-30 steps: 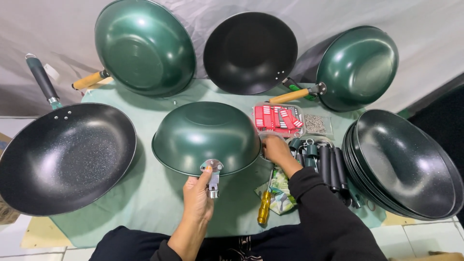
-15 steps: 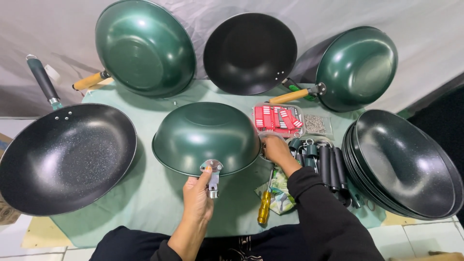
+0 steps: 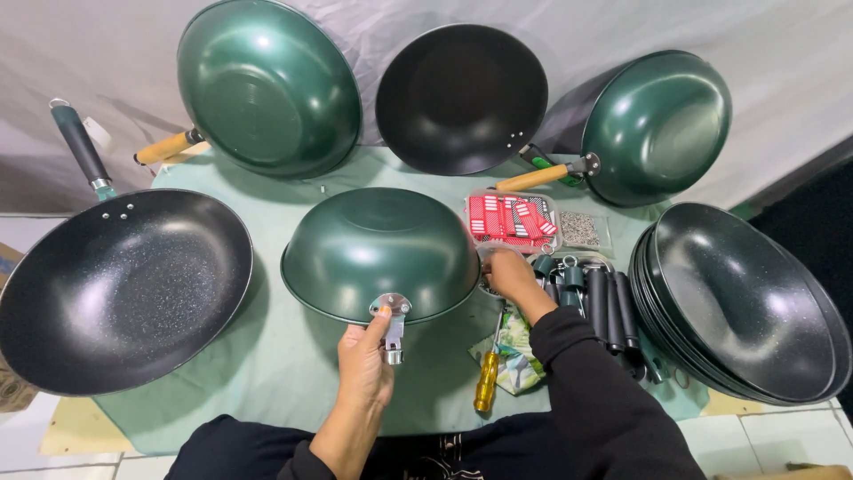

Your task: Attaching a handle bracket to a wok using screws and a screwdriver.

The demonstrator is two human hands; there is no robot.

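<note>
**Inspector:** What was nearest the person?

**Assistant:** The left hand (image 3: 366, 366) lay on the green cloth (image 3: 267, 364), its fingers clamped on the metal handle bracket (image 3: 391, 322) of the upturned green wok (image 3: 380, 251), thumb pressed on top. That wok sat rim-down at the middle of the cloth.

**Inspector:** And the right hand (image 3: 511, 277)?

**Assistant:** It rested just beside the wok's right rim. Whether its fingers were together or gripping anything, I could not tell. A yellow-handled screwdriver (image 3: 488, 378) lay below it, with dark handles (image 3: 595, 302) bundled to its right.

**Inspector:** Further out?

**Assistant:** A speckled black wok (image 3: 115, 289) with a dark handle stood at left, and a stack of black pans (image 3: 742, 302) at right. Beyond the hand sat a red-and-white packet (image 3: 511, 218). Farthest, three woks leaned against the grey backdrop (image 3: 98, 53): a green one (image 3: 267, 84), a black one (image 3: 460, 96) and another green one (image 3: 657, 124).
</note>
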